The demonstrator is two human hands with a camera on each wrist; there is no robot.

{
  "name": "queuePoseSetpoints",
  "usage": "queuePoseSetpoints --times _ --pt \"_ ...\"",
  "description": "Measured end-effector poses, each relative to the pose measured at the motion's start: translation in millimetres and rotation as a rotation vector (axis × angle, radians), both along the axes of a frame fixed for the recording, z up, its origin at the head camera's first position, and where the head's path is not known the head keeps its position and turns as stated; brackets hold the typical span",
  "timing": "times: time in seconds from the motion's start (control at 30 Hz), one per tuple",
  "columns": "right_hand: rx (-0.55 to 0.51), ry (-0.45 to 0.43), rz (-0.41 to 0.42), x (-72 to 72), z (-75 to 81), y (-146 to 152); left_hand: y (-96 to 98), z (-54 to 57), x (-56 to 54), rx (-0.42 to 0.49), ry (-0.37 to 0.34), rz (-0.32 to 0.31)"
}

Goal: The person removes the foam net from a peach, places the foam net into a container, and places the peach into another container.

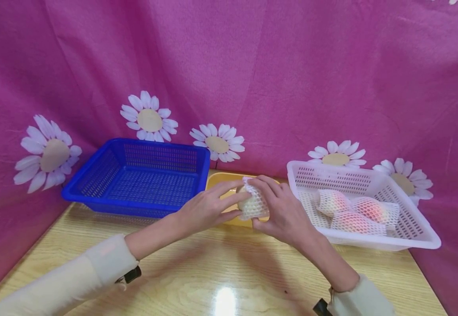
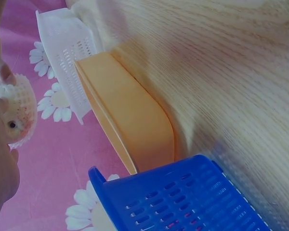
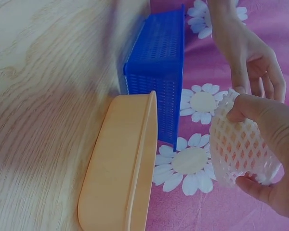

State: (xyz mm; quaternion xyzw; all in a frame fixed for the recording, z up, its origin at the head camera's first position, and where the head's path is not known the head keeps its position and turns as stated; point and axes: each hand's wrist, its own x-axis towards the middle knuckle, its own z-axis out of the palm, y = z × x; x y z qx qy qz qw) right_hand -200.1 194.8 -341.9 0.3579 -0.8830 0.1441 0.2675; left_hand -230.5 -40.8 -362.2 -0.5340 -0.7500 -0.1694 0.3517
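Note:
Above the yellow bin, a round fruit [image 2: 24, 120], yellowish with red and a dark spot at one end, sits in a white foam net [image 3: 236, 149]. My right hand [image 1: 288, 215] grips the netted fruit from the right, thumb low and fingers over the top. From the left, my left hand [image 1: 205, 208] has its thumb and fingers on the fruit's exposed end, where the net stops. Directly below both hands stands the yellow bin [image 3: 118, 159], its inside mostly hidden in the head view.
At the left stands an empty-looking blue basket [image 1: 153, 177]. To the right, a white basket [image 1: 422, 226] holds several netted pink-and-yellow fruits [image 1: 357, 221]. A pink curtain with daisies [image 1: 260, 79] hangs behind the wooden table [image 1: 197, 272].

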Motion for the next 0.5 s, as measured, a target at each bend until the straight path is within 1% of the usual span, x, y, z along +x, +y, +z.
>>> queuePoseSetpoints --times 0.17,0.4,0.5 --pt "-0.012 0.005 0.010 -1.1 0.0 -1.5 1.6 -2.3 -3.2 0.029 -0.017 -0.035" --pt "-0.033 -0.009 0.023 -2.8 0.2 -4.6 2.3 -6.8 -6.4 0.064 -0.118 -0.086" --pt "-0.047 -0.013 0.032 -3.0 0.3 -5.9 2.6 -8.3 -8.0 0.066 -0.126 -0.093"
